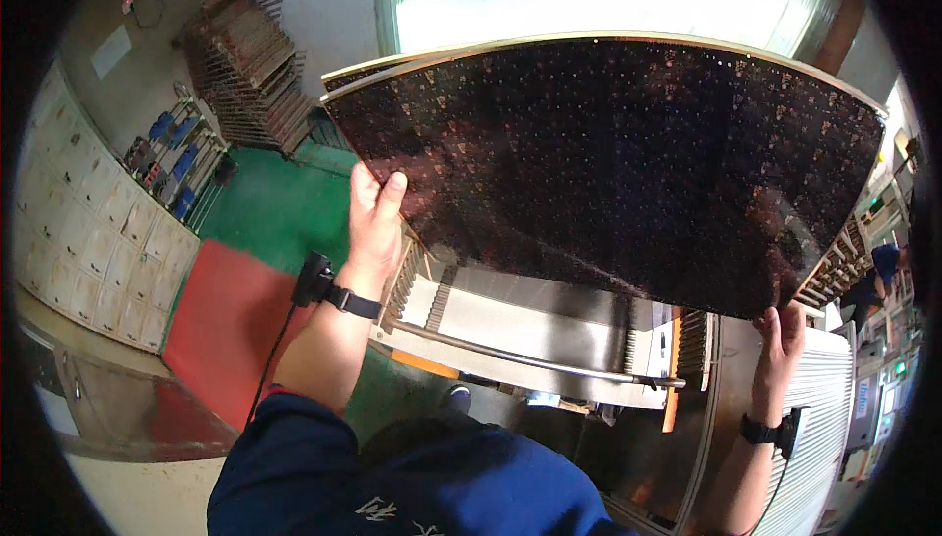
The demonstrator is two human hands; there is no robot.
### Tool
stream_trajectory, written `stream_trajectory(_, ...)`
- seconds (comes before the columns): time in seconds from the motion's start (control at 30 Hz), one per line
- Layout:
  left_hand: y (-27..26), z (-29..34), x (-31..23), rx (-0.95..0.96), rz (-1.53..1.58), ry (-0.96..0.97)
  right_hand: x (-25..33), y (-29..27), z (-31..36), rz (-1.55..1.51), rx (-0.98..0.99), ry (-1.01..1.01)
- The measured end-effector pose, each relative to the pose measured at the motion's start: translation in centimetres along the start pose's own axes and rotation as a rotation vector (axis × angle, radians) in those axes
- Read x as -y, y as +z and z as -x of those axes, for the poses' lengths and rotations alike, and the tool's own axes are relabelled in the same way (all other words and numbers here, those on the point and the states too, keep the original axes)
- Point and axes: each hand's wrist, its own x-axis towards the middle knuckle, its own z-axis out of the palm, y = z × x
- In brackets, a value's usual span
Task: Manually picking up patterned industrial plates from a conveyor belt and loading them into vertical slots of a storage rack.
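A large dark, glossy circuit board panel (589, 163) speckled with small gold and pale marks is held up in front of me. My left hand (377, 217) grips its left edge, thumb on the near face and fingers mostly hidden behind. At the lower right corner, my right hand (783, 335) pinches the edge. A pale strip along the top suggests another sheet or panel behind, but the dark panel hides most of it. Below the panel is a slotted rack (510, 325) with comb-like sides and a metal rod (530, 357) across its near side.
White lockers (103, 242) line the left wall. Stacked brown racks (245, 65) stand at the far left, near a cart with blue items (172, 158). Ridged white slats (814, 418) lie on the right. Another person (880, 276) is at the far right. The floor has a red patch (231, 320).
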Motion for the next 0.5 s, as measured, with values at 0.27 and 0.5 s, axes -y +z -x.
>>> stream_trajectory(0.27, 0.6, -0.6, -3.7, 0.061, -0.304, 0.073, -3.3, 4.8, -0.9, 0.126, -0.022, 0.017)
stream_trajectory(0.5, 1.6, -0.2, -3.3, 0.017, -0.258, 0.059, -6.5, 4.2, -0.7, 0.215, 0.027, -0.006)
